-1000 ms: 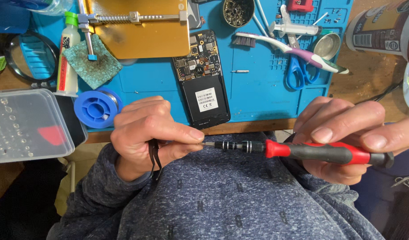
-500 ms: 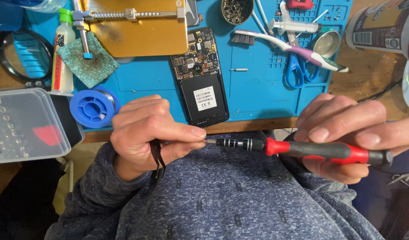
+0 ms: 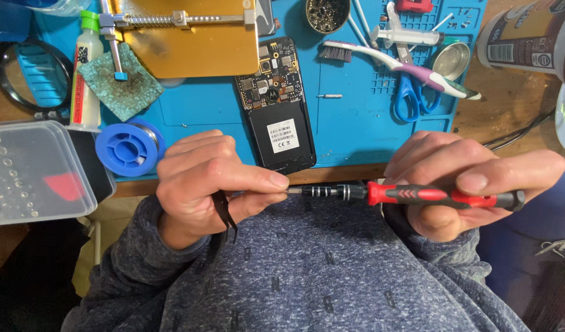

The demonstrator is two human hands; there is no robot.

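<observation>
While the opened black smartphone lies face down on the blue silicone repair mat, its back cover off and the green-and-gold circuit board bare at its upper end, the person holds a slim precision screwdriver level in front of the grey knitted sweater, just below the near edge of the wooden worktop. The screwdriver has a red handle with black ribbed grip inserts, a black cap at its far right end and a dark knurled metal collar that narrows to a short bit. The right hand is wrapped around the red handle, fingers curled over it and the thumb laid along the top. The left hand is clenched, its thumb and forefinger pinched on the bit end of the screwdriver; a pair of black tweezers sticks out from under its fingers, pointing down toward the sweater. On the mat sit a blue spool of solder wire, a gold-coloured metal board holder, a white and purple toothbrush and blue-handled scissors. A clear plastic case of small bits stands at the left, beside a white tube with a green cap.
</observation>
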